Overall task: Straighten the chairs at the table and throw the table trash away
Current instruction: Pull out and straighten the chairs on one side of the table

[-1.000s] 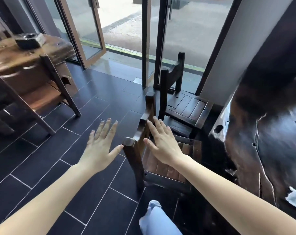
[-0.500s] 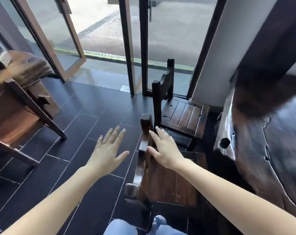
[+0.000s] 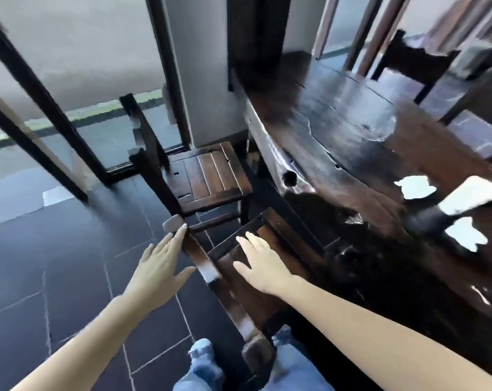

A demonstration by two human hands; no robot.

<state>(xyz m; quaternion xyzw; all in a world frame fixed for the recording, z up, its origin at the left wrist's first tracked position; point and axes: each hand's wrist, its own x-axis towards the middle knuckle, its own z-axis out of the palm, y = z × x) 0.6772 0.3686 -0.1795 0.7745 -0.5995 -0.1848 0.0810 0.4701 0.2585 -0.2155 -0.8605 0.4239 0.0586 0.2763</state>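
A dark wooden chair [image 3: 278,244] stands right in front of me, its top rail running between my two hands. My left hand [image 3: 160,269] hovers flat on the outer side of the backrest, fingers spread, fingertips at the rail's far post. My right hand [image 3: 260,263] hovers flat above the seat slats, fingers apart, holding nothing. A second wooden chair [image 3: 208,176] stands beyond it, seat toward the dark slab table [image 3: 338,114] on the right. White crumpled paper scraps [image 3: 417,186] and a white-and-black object [image 3: 465,198] lie on the tabletop. The frame is blurred.
Glass doors with dark frames [image 3: 55,117] fill the left background. A grey pillar [image 3: 199,66] stands behind the far chair. Another dark chair [image 3: 414,60] sits across the table. Black floor tiles [image 3: 55,263] spread to the left. My jeans-clad legs [image 3: 202,362] are below.
The view has swung right, bringing the tabletop and its paper scraps into sight. My left hand has come in close to the chair's backrest; my right hand has moved over the seat.
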